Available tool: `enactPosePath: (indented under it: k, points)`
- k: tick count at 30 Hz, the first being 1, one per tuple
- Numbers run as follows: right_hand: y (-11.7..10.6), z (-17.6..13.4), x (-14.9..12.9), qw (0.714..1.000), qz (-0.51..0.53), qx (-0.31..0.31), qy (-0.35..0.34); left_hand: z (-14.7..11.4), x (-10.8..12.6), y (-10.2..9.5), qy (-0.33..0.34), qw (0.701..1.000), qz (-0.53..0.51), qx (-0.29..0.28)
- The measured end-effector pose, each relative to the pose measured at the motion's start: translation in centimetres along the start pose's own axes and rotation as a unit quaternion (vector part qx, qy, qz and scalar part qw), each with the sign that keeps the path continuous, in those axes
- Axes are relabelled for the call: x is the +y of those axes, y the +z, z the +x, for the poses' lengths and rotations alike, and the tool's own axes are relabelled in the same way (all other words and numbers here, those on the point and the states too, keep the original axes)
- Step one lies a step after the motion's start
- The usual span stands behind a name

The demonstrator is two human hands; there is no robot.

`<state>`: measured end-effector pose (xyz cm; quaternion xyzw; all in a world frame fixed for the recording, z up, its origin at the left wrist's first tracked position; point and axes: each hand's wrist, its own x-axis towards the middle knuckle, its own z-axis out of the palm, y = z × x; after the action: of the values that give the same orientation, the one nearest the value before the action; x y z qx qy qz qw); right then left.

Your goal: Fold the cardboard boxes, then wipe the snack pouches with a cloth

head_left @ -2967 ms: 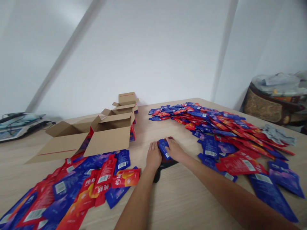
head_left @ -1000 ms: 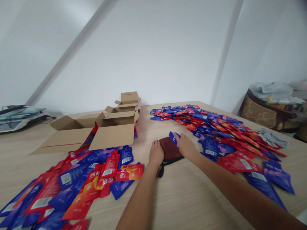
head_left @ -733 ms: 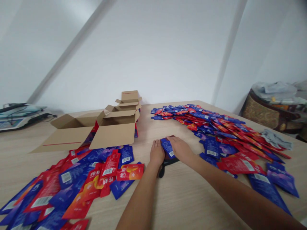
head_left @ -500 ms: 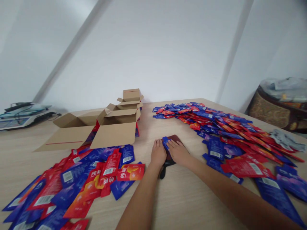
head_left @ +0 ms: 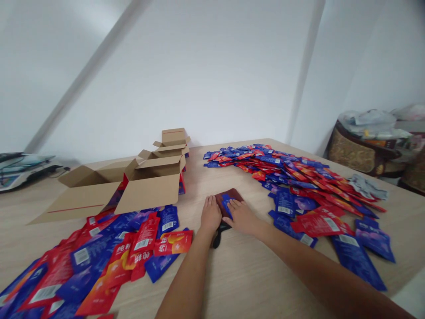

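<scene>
A flat brown pad (head_left: 234, 194) with a rounded corner lies on the table between my hands, with a dark tab (head_left: 217, 239) sticking out on its near side. On the pad rests a small blue packet (head_left: 226, 199), partly covered by fingers. My left hand (head_left: 211, 215) lies palm down at the pad's left edge, fingers stretched forward and apart from the packet. My right hand (head_left: 243, 217) reaches over the pad from the right. Its fingers lie on the blue packet and its thumb is spread out toward the left.
Red and blue packets (head_left: 142, 239) lie heaped at left front. Open cardboard boxes (head_left: 149, 190) stand in a row behind them. Another long pile of packets (head_left: 282, 173) spreads along the right, with a grey cloth (head_left: 367, 187) at its end. A patterned chair (head_left: 352, 148) stands beyond.
The view has turned a little to the right. My left hand has drawn away from the blue packet to the pad's edge. My right thumb has spread out, and the fingers stay on the packet.
</scene>
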<state>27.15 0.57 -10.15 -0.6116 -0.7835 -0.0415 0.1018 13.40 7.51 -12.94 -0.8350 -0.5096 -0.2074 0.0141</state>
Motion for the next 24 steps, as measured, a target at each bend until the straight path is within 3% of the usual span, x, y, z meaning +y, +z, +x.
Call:
enactPosePath:
  k: [5,7,11,13,15,19,24]
  points:
    - [-1.9,-1.8,0.7,0.995,0.091,-0.037,-0.033,0.0,0.0,0.0,0.006,1.000,-0.006,0.010]
    - [-2.1,-0.9,1.7,0.979,0.201,0.014,0.012,0.0,-0.1,0.1,0.004,1.000,-0.008,0.012]
    - [-1.0,1.2,4.1,0.915,0.367,0.131,0.104,0.0,-0.3,0.2,0.003,1.000,-0.002,0.004]
    - [0.0,1.5,4.7,0.920,0.330,0.166,0.134,0.0,-0.2,0.3,0.008,1.000,0.006,-0.003]
    - [1.2,0.9,4.6,0.944,0.240,0.190,0.127,0.0,-0.2,0.2,0.006,1.000,0.010,-0.001]
    - [3.1,-0.3,2.9,0.989,0.081,0.124,-0.003,-0.1,0.1,0.2,-0.007,1.000,0.014,0.000]
    - [3.7,2.8,2.3,0.996,0.023,0.070,-0.040,0.0,0.1,0.3,-0.001,1.000,0.018,-0.004]
